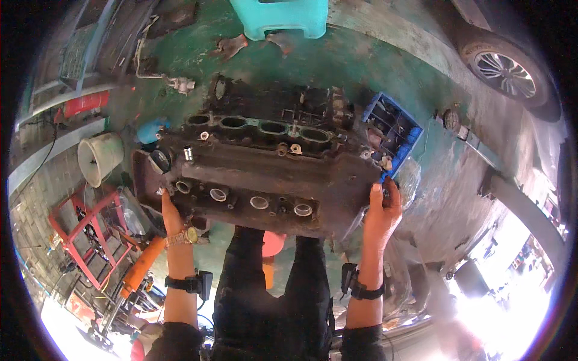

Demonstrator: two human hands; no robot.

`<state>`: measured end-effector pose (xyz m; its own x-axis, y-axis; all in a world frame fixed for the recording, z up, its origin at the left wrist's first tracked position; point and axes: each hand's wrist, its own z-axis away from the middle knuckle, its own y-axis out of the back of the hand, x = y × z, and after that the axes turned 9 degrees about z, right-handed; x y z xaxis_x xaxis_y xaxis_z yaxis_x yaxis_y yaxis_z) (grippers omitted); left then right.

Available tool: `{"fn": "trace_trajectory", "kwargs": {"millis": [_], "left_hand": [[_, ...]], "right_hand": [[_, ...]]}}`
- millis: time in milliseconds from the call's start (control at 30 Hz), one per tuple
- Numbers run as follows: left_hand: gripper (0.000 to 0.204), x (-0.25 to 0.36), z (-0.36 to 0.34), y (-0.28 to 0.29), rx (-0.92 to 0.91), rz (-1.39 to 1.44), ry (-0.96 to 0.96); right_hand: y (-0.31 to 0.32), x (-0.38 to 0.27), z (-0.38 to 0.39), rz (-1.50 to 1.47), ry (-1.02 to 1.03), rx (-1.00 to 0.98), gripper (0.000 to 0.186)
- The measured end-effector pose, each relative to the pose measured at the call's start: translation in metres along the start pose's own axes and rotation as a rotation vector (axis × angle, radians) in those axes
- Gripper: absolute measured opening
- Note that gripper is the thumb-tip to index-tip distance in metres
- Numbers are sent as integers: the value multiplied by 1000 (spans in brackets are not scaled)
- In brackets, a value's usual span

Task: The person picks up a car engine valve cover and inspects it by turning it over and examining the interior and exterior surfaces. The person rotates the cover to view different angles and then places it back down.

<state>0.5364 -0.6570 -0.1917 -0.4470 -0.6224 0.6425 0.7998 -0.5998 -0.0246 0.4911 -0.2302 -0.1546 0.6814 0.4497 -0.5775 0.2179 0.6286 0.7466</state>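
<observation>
A dark, grimy engine [268, 174] lies crosswise in front of the person's legs, four round openings along its near side. The left hand [171, 213] is at its near left corner, thumb on the edge; the right hand [385, 207] is at the right end, fingers bent. Those fingers are partly hidden, so I can't tell whether either hand is clamped on it. A short silvery tube [188, 153] stands on the left part; a blue tray [410, 141] sits just beyond the right end.
</observation>
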Motion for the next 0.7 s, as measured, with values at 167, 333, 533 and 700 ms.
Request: {"fn": "trace_trajectory", "kwargs": {"millis": [167, 333, 533, 700], "left_hand": [[48, 0, -12, 0, 100, 43, 6], [45, 2, -20, 3, 75, 53, 30], [37, -1, -21, 12, 171, 71, 113], [32, 1, -24, 20, 126, 103, 111]], "right_hand": [[-12, -7, -6, 33, 84, -6, 48], [-24, -2, -4, 81, 116, 64, 45], [-24, -6, -3, 115, 92, 62, 43], [-24, -11, -2, 107, 127, 73, 40]]}}
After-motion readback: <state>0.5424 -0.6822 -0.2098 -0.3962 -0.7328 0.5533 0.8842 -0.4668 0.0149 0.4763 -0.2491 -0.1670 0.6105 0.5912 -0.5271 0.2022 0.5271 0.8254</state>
